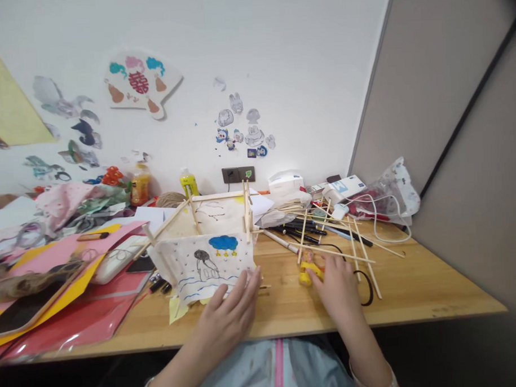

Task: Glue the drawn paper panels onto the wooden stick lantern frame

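A frame of thin wooden sticks (192, 217) stands on the table, with a white sheet (237, 267) on its front. The sheet bears a drawn blue cloud, yellow stars, a jellyfish-like figure and blue waves. My left hand (230, 313) rests at the sheet's lower right edge, fingers stretched out and holding nothing. To the right, my right hand (337, 284) has its thumb and fingers closed on a small yellow object (306, 272) with a pinkish top, which stays on the table. Its exact kind is unclear, and the fingers cover part of it.
Loose wooden sticks (361, 252) and black pens (304, 231) lie behind my right hand. A dark loop (366, 291) is beside it. A white cable (375, 217) curls at the back right. Coloured papers (117, 294) and a phone (29, 306) crowd the left side. Bottles (189, 183) stand along the wall.
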`<control>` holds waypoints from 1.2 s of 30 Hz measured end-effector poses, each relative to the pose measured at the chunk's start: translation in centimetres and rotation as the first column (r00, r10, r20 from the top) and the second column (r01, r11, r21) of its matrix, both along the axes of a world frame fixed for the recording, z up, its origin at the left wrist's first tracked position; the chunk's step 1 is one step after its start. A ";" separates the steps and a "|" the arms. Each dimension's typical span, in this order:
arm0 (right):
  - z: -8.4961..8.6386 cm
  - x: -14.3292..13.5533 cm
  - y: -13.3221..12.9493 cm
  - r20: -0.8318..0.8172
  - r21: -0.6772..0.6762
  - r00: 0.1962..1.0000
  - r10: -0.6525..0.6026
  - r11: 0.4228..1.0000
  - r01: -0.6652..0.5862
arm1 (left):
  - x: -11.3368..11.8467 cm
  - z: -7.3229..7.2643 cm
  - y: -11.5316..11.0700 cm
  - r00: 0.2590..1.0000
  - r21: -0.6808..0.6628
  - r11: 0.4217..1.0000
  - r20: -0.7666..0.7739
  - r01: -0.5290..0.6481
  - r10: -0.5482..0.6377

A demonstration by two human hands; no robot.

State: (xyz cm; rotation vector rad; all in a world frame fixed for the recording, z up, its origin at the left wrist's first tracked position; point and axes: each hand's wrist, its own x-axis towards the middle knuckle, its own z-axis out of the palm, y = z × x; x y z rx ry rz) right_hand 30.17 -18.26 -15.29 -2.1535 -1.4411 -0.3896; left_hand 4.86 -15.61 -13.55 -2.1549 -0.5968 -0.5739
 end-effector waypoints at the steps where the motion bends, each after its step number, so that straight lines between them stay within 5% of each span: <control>1: -0.2 0.2 0.0 -0.003 -0.039 1.000 0.008 0.999 -0.008 | 0.0 0.4 0.2 1.000 0.006 1.000 0.016 -0.002 0.002; 7: -0.4 -0.6 0.3 -0.064 -0.092 0.989 0.132 0.986 -0.138 | 0.1 2.3 0.0 0.993 -0.075 0.991 0.060 0.108 -0.104; 10: -0.2 -0.8 0.4 -0.108 -0.115 0.985 0.134 0.983 -0.146 | 1.0 3.0 -0.4 0.967 -0.018 0.994 0.232 0.111 -0.104; 14: -0.5 -0.4 0.1 -0.117 -0.139 0.984 0.138 0.978 -0.154 | 3.0 3.9 -0.3 0.905 0.054 0.996 0.423 -0.073 0.043; 22: -1.5 0.1 -0.5 -0.010 -0.218 0.996 0.089 0.972 -0.089 | 4.9 4.7 0.3 0.898 0.101 0.946 0.358 -0.309 0.256; 31: -2.3 0.3 -0.5 -0.193 -0.068 0.969 0.154 0.983 -0.170 | 5.3 4.5 0.3 0.887 0.077 0.949 0.385 -0.306 0.255; 36: -1.6 1.2 -1.0 -0.334 0.214 0.913 0.232 0.962 -0.166 | 5.6 4.5 0.3 0.874 0.040 0.953 0.411 -0.300 0.258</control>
